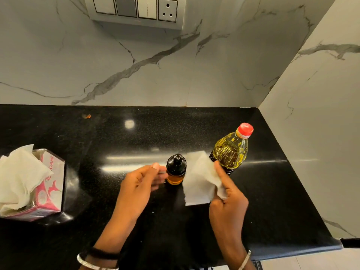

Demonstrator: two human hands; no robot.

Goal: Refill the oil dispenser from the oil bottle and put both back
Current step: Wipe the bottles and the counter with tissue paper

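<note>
1. The marble wall [175, 65] is taking up the whole top half, white with grey veins and wrapping round the corner on the right.
2. The black speckled table [116, 137] is running under it, shiny, and carrying everything else.
3. A switch panel [136, 10] is sitting on the wall up top, with a socket at its right end.
4. A pink and white tissue box [52, 184] is sitting at the left edge of the table, well apart from the oil stuff, with loose white sheets spilling out the top.
5. The oil bottle [230, 151] is standing on the table toward the right, full of yellow oil and wearing its red cap [245, 129].
6. The left hand [140, 184] is reaching in from the left with the thumb up and the fingertips right against the dispenser's side. It's blurry, so I can't tell whether it's actually gripping.
7. The right hand [228, 193] is pinching a paper tissue between thumb and fingers.
8. That paper tissue [198, 182] is hanging spread out between the dispenser and the bottle, covering the bottle's lower left.
9. The oil dispenser [176, 170] is standing upright on the table between the two hands, just beside the bottle's left, with its black top on and amber oil in the bottom.
</note>
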